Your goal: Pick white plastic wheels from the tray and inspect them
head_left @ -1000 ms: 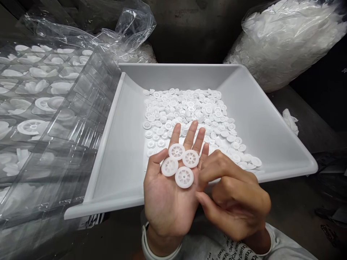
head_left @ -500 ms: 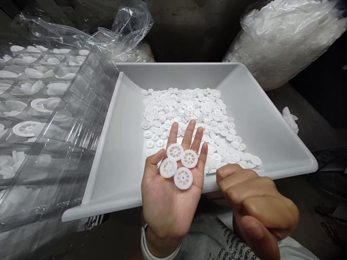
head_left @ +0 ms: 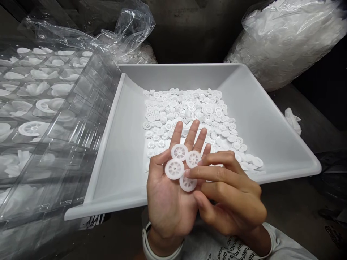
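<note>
The fingers [head_left: 217, 174] of the right hand [head_left: 233, 195] are curving together above the white tray [head_left: 130, 180], with a heap of wheels [head_left: 184, 108] lying beyond them. The open left hand [head_left: 169, 209] is cradling four spoked wheels [head_left: 174, 169], the lowest [head_left: 188, 184] touching the right forefinger [head_left: 200, 173], though whether it is gripped is unclear.
</note>
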`<state>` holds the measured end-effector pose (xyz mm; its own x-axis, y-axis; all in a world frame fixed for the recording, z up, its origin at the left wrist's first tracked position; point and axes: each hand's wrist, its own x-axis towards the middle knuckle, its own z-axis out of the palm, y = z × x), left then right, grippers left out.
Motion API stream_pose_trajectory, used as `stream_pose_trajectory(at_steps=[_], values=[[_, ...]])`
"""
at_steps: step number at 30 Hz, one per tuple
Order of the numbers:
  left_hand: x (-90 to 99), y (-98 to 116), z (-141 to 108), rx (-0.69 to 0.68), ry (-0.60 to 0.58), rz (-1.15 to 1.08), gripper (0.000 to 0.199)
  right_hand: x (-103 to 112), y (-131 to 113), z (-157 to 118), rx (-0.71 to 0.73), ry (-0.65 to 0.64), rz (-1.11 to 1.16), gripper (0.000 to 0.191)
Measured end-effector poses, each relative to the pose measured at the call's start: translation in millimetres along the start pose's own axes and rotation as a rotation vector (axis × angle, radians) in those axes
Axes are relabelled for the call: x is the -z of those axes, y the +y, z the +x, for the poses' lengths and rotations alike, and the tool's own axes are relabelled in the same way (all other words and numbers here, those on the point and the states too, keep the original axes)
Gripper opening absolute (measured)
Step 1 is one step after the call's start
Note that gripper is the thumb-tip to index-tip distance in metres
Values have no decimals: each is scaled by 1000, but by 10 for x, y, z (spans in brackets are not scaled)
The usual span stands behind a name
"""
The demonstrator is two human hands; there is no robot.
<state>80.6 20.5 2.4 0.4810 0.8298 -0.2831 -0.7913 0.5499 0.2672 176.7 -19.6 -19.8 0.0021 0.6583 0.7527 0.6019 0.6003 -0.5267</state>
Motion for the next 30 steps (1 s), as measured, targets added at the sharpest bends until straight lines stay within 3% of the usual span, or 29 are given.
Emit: stream_pose_trajectory(at_steps=[10,17,30], values=[[2,11,3,8,26,-12,46,-12,-10,-8,-26,-12,-20,17],[-16,7,-5,1,23,5,48,-20,-14,-16,-24,70,39,18],[-13,3,-15,-5,8,19,46,-40,-8,-5,-21,39,27,15]])
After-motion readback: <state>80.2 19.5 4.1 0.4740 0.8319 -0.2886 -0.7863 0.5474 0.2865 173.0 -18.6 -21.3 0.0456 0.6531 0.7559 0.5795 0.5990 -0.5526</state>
